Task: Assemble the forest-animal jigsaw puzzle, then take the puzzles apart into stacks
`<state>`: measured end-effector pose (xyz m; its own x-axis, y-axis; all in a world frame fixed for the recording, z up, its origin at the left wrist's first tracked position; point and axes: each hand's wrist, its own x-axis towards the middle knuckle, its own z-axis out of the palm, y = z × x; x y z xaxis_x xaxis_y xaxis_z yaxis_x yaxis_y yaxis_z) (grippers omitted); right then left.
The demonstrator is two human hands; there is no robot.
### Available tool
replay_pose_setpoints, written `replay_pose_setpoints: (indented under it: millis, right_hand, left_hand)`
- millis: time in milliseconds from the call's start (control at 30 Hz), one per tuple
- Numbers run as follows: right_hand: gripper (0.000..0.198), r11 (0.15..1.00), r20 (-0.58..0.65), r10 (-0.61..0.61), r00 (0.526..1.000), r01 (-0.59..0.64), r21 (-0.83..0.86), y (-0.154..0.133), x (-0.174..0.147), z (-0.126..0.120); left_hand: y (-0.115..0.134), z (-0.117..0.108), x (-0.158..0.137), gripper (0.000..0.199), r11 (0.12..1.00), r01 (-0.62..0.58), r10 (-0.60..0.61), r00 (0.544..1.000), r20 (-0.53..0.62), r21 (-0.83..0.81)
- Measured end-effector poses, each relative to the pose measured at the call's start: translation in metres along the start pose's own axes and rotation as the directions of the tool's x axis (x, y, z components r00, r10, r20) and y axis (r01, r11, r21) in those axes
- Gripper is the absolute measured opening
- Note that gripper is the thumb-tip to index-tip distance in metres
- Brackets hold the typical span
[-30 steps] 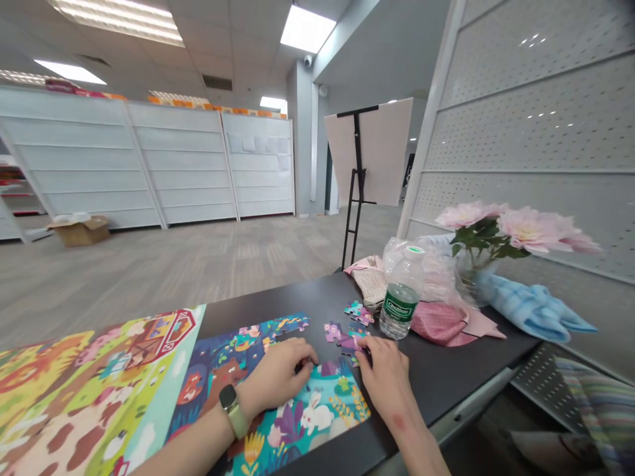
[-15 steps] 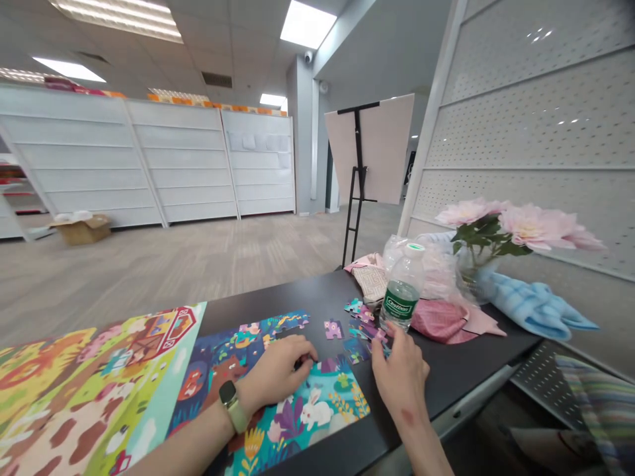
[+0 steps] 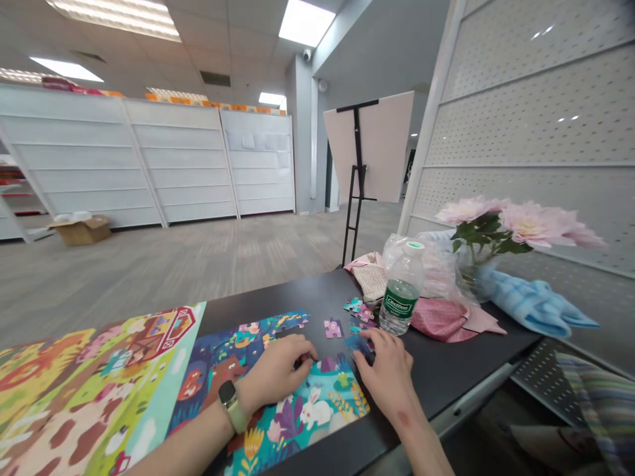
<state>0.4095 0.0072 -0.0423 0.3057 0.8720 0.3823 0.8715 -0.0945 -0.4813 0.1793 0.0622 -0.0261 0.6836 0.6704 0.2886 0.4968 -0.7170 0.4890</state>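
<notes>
My left hand [image 3: 281,371], with a watch at its wrist, rests on a partly assembled jigsaw puzzle [image 3: 333,402] showing a rabbit and a bear. Its fingers curl down toward the thumb; what lies under the fingertips is hidden. Right of the puzzle, my right hand [image 3: 388,373] has thumb and forefinger at the edges of a blue puzzle piece [image 3: 353,342], which lies at the table surface. A single purple piece [image 3: 333,328] lies between the hands, beyond the fingertips. More loose pieces [image 3: 360,310] lie close to the bottle [image 3: 399,297] with a green label.
A farm picture sheet [image 3: 109,390] covers the left of the dark table [image 3: 292,297]. Pink cloth [image 3: 439,320], a vase of pink flowers [image 3: 476,277] and a blue checked cloth [image 3: 538,304] line the right side. Behind the table stands an easel [image 3: 358,158].
My right hand has drawn back from beside the bottle, toward me and to the left, onto the blue puzzle piece. My left hand stays where it was.
</notes>
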Motion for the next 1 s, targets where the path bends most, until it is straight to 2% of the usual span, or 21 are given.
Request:
replay_pose_setpoints:
  millis: [200,300,400,567,700,833,1000]
  right_hand:
    - [0.055,0.970,-0.068,0.168,0.983,-0.153,0.188,0.013,0.005,-0.004]
    - [0.060,0.962,-0.105,0.188,0.977,-0.162,0.220,0.016,0.007,-0.004]
    - [0.055,0.984,-0.124,0.152,0.981,-0.138,0.116,0.016,0.006,-0.003]
    - [0.037,0.992,0.004,0.065,0.998,-0.064,-0.107,0.015,0.002,-0.003]
    - [0.030,0.995,0.041,0.072,0.997,-0.069,-0.070,0.014,0.003,-0.004]
    - [0.041,0.993,-0.013,0.114,0.993,-0.114,-0.027,0.014,0.006,-0.003]
    - [0.031,0.994,0.003,0.103,0.995,-0.103,-0.035,0.017,0.008,-0.001]
  left_hand:
    - [-0.003,0.003,-0.001,0.020,1.000,-0.002,0.002,1.000,-0.005,-0.010]
    - [-0.004,0.003,0.000,0.020,1.000,0.000,0.000,1.000,-0.005,-0.008]
    - [-0.003,0.002,0.000,0.020,1.000,0.001,-0.002,1.000,-0.005,-0.012]
    - [-0.003,0.002,-0.001,0.019,1.000,-0.008,0.007,1.000,-0.005,-0.010]
    - [-0.003,0.003,-0.001,0.020,1.000,0.001,-0.001,1.000,-0.005,-0.008]
    - [-0.003,0.002,0.000,0.020,1.000,0.004,-0.004,1.000,-0.002,-0.009]
    - [-0.003,0.002,0.000,0.020,1.000,0.004,-0.004,1.000,-0.006,-0.003]
